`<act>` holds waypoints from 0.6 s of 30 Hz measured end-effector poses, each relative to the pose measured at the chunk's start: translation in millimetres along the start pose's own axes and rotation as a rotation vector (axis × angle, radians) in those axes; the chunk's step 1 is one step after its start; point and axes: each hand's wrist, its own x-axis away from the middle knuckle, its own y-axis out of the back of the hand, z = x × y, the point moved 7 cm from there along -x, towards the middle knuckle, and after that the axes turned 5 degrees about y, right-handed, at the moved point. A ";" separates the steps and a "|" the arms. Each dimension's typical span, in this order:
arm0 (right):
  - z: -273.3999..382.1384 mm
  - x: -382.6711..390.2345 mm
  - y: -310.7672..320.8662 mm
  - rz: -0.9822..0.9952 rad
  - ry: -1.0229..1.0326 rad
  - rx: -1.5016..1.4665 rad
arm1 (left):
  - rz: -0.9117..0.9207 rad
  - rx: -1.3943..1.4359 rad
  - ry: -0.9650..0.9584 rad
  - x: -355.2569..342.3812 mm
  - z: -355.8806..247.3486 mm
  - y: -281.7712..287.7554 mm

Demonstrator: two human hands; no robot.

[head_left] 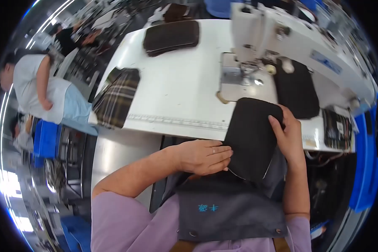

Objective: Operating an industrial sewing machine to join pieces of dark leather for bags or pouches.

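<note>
A dark, round-cornered fabric piece (252, 138) is held upright-angled over the table's front edge, in front of the sewing machine. My right hand (287, 136) grips its upper right edge, thumb on the face. My left hand (203, 156) holds its lower left edge with straight fingers together, their tips on the face. The machine's needle area (248, 73) with a metal plate is just beyond the piece. Another dark piece (296, 90) lies right of the needle area.
A white table (168, 92) bears a brown padded piece (171, 37) at the back, plaid fabric (119, 96) at left and a plaid bundle (337, 128) at right. A person in white (38, 86) stands at left near a blue bin (45, 138). Blue bins (361, 168) line the right.
</note>
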 end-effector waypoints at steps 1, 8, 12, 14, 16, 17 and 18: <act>0.7 -3.6 -3.8 -0.028 -0.022 -0.017 | 0.003 -0.028 0.044 9.1 3.0 9.2; -22.6 -22.1 -20.1 -0.151 -0.104 -0.261 | -0.103 -0.409 0.750 122.0 75.7 104.9; -24.0 -16.9 -12.6 -0.141 -0.270 -0.286 | 0.041 -0.469 1.132 185.7 86.0 149.8; -27.5 -14.8 -11.2 -0.145 -0.319 -0.262 | 0.109 -0.510 1.135 199.3 80.1 152.2; -32.0 -13.0 -4.5 -0.141 -0.323 -0.248 | 0.172 -0.531 1.121 212.2 78.3 151.4; -28.0 -13.3 -3.2 -0.126 -0.331 -0.234 | 0.178 -0.494 1.111 221.2 79.4 151.1; -25.1 -13.9 -5.8 -0.117 -0.347 -0.213 | 0.184 -0.448 1.096 231.5 81.4 145.2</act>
